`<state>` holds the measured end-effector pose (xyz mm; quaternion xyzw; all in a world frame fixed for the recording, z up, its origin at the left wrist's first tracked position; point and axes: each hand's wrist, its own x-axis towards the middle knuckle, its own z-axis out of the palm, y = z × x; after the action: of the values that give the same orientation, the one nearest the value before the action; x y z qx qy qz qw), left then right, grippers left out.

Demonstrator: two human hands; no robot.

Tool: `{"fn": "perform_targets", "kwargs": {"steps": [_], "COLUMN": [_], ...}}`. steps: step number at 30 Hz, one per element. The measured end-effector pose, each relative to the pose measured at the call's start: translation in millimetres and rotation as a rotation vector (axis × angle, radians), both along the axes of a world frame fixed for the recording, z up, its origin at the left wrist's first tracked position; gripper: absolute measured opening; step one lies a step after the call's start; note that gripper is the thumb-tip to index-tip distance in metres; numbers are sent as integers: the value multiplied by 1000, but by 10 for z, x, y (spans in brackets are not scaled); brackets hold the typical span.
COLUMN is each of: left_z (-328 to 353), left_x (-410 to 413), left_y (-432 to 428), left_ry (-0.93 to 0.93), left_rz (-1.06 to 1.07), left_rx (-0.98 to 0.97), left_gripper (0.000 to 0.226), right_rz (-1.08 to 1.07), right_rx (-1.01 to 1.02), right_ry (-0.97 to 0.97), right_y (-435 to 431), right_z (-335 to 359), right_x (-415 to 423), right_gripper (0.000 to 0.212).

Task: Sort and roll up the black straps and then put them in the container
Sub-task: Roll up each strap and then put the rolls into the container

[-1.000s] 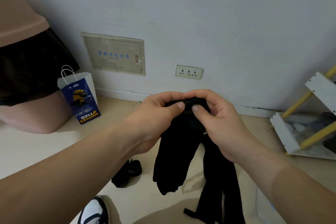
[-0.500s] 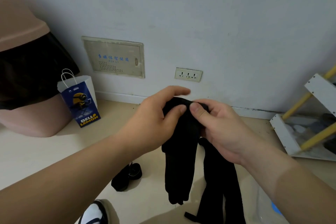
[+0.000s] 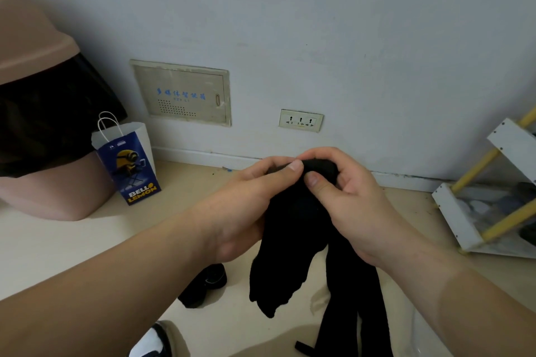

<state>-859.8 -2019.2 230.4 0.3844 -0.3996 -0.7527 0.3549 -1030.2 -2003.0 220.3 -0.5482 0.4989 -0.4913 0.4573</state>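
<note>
A black strap (image 3: 285, 258) hangs in front of me, its top end wound into a small roll between my two hands. My left hand (image 3: 246, 206) grips the strap from the left, thumb pressed on the roll. My right hand (image 3: 345, 200) curls round the roll from the right, thumb against it. More black strap (image 3: 356, 316) hangs below my right hand toward the floor. A rolled black strap (image 3: 204, 284) lies on the floor at lower left. A clear container edge (image 3: 420, 336) shows faintly at the bottom right.
A blue and white paper bag (image 3: 127, 159) stands by the wall next to a pink bin (image 3: 43, 136) with a black liner. A white and yellow rack (image 3: 490, 197) stands at right. A shoe (image 3: 153, 342) shows at the bottom.
The loose hanging end has grown shorter as the roll at the top took it up. My left fingers, stretched out half a second ago, now curl round the roll.
</note>
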Motion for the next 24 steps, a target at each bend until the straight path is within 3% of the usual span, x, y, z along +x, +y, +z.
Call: {"fn": "perform_targets", "kwargs": {"steps": [5,9,15,21,24], "left_z": [-49,-78,-81,10,47], "left_x": [-58,-119,-165,-94,-34], "left_y": [23,56,59,-7,-32], "left_ry": [-121,-224,-299,-470,-493], "left_rz": [92,140,200,171,170], "left_rx": [-66,-185,-299,-545,-667], "left_gripper": [38,24,28,18,11], "right_rz": [93,79,143,172,164], "right_rx": [209,311,312,335,357], "right_ry": [-179,-250,-203,-246,-180], "right_y": [-37,-50,2,-8,-42], "right_z": [25,5,-21,-40,-9], "right_x": [-57,-65,23,9,-35], "right_gripper": [24,49,75,54,62]}}
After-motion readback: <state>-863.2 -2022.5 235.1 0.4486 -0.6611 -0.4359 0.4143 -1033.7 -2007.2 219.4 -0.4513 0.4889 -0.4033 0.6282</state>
